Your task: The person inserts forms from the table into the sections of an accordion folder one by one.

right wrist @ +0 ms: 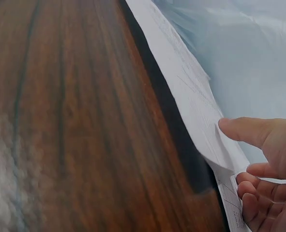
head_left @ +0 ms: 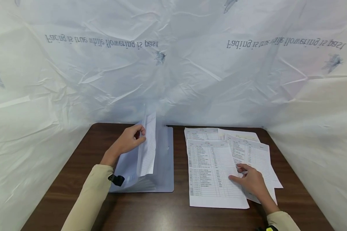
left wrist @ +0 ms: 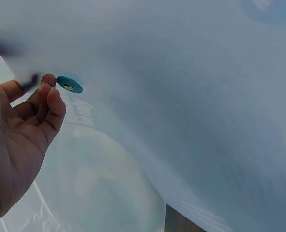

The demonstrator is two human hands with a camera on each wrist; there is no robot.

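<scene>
hold the folder (head_left: 166, 157) wide, pinched between fingers of the left hand (head_left: 129, 140), and, fingers of the right hand (head_left: 252, 182) spread at the edge of the front sheet (head_left: 209, 173), right of the folder on the tabletop (head_left: 167, 211), lift gently to avoid creases.

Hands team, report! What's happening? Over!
Left hand at open folder. Right hand touching printed sheets. Sheets overlapping; nothing visibly in the way.

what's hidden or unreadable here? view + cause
Head: row text on the top sheet, too small.
Head: parts of the lower sheets, covered by the top sheet and right hand.
Head: yellow-and-black wristband, cut off by bottom edge.
Left wrist: dark shape near the left hand, blurred.
</scene>
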